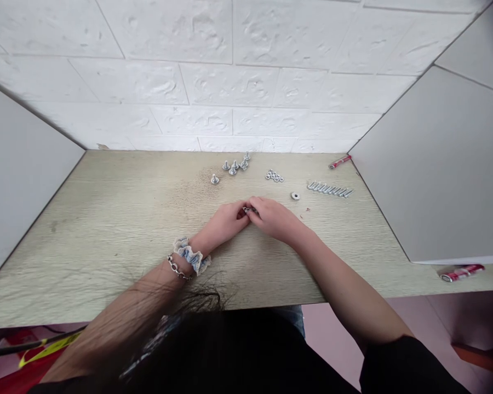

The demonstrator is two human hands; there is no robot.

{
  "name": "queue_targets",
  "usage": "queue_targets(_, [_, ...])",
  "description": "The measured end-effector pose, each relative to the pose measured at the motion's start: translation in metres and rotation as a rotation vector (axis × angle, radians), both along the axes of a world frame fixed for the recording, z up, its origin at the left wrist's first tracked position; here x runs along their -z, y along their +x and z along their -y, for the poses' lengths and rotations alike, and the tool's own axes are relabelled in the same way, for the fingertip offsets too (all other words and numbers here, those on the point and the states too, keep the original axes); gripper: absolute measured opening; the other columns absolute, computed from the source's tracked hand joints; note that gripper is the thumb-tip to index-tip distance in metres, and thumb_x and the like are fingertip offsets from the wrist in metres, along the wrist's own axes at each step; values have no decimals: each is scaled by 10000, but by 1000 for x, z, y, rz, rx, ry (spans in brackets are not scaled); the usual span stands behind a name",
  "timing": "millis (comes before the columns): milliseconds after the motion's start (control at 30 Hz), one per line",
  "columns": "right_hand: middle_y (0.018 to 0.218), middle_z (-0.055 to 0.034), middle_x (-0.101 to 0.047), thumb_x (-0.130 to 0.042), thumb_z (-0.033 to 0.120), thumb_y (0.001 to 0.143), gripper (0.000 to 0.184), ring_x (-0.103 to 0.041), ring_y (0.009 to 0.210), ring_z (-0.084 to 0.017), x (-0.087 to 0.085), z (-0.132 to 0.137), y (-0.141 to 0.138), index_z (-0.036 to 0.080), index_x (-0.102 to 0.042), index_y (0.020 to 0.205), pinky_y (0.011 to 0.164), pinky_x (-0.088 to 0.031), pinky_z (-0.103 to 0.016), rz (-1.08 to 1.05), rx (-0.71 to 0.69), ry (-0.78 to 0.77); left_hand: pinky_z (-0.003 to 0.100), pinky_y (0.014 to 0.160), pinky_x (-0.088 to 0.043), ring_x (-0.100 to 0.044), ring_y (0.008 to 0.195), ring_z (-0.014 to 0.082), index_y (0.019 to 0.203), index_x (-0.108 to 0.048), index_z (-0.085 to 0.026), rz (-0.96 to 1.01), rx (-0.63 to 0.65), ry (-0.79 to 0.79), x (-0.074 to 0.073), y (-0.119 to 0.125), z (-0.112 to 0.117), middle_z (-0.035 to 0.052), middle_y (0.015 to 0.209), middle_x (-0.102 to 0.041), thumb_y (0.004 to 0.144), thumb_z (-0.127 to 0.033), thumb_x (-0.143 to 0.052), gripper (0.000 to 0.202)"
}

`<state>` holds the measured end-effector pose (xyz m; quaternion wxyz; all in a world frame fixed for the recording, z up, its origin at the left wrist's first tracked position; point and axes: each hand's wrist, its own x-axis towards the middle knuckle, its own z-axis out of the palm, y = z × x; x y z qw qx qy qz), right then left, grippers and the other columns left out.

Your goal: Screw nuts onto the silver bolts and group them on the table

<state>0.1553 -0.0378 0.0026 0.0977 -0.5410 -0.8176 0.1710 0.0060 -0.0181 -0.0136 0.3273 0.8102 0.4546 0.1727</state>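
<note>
My left hand and my right hand meet over the middle of the table. Their fingers are closed around a small metal bolt, mostly hidden by the fingertips. Just right of my right hand lies a single washer. Behind it sits a small group of nuts. Farther right, several loose bolts lie side by side in a row. Beyond my left hand, several bolts with washers on them stand with their threads upward, and one such bolt stands apart from the group.
The wooden table ends at a white brick-patterned wall, with grey panels on both sides. One red battery lies in the back right corner, another near the right front edge. Brown specks mark the tabletop.
</note>
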Motion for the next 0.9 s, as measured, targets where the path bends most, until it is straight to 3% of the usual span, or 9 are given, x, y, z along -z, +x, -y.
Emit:
queue_targets(400, [914, -74, -577, -360, 193, 886, 158, -518, 804, -171, -5, 6, -1, 147, -506, 924, 671, -346, -269, 87, -5, 11, 258, 668, -403, -561, 717, 162, 865, -579, -173, -28, 43, 35, 1, 1, 2, 26, 785, -632, 760, -198, -437, 179])
queue_targets(900, [922, -83, -575, -372, 58, 840, 228, -505, 835, -162, 7, -4, 3, 118, -557, 960, 728, -370, -260, -23, -81, 22, 247, 618, -385, -544, 645, 141, 822, -610, -164, 11, -24, -19, 1, 0, -2, 3, 720, -619, 735, -235, -494, 161])
